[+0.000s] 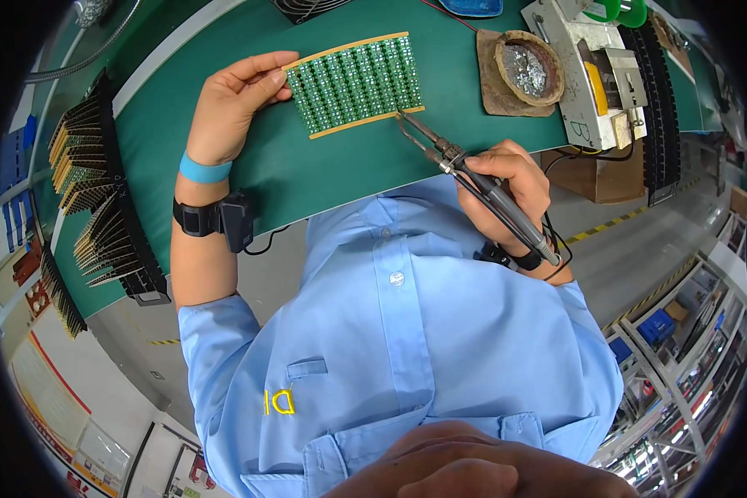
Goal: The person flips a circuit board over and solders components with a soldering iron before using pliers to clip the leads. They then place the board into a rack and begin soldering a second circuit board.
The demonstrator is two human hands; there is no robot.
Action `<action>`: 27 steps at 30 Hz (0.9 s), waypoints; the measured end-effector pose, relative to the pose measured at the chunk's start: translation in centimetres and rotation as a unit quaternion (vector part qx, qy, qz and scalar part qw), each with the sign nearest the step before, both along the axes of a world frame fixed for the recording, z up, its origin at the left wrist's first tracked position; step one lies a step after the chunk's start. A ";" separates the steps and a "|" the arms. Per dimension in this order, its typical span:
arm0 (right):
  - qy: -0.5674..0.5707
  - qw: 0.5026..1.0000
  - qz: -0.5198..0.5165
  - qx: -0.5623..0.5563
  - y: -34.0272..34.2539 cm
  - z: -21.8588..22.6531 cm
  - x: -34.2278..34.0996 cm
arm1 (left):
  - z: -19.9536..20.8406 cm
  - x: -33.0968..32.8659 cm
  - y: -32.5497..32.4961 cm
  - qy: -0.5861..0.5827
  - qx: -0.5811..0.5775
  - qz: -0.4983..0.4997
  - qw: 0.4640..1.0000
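Note:
My left hand [239,104] pinches the upper left corner of a green circuit board panel [355,83] between thumb and fingers. The panel has rows of small parts and tan strips along its far and near edges. My right hand [513,189] is wrapped around the dark handle of a soldering iron [500,202], with a thin metal guide running beside its shaft. The iron's tip meets the panel's near edge, towards the right; whether it touches or hovers just above, I cannot tell. Beneath the panel lies a green work mat [266,178].
A round solder pot [558,83] with silvery contents sits on a brown slab right of the panel. Beyond it stands a white metal unit [579,104]. Black racks [129,203] full of board panels line the left side. At the far edge are a blue dish [475,7] and a fan grille [311,8].

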State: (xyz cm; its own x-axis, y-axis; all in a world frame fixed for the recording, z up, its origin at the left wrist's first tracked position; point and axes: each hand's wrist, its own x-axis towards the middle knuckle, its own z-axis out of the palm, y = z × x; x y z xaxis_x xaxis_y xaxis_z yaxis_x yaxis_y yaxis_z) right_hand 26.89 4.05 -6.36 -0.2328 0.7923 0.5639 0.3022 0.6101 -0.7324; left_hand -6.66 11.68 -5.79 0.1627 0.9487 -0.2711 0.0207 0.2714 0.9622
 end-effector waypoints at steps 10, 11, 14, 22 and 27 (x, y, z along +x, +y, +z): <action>0.009 1.000 -0.003 0.006 1.0 0.0 -0.6 | 0.0 0.1 -0.1 0.001 -0.002 0.004 1.000; 0.009 1.000 -0.002 0.006 1.1 0.0 -0.7 | 0.1 0.1 -0.1 0.001 -0.001 0.004 1.000; 0.010 1.000 -0.008 0.008 1.5 -0.1 -0.8 | 0.2 0.2 -0.1 -0.004 -0.005 0.002 1.000; 0.009 1.000 -0.008 0.009 2.1 -0.1 -1.3 | 0.2 0.2 -0.1 -0.002 -0.003 -0.002 1.000; 0.007 1.000 -0.007 -0.003 2.1 -0.2 -1.4 | 0.3 0.2 -0.1 -0.001 -0.002 -0.003 1.000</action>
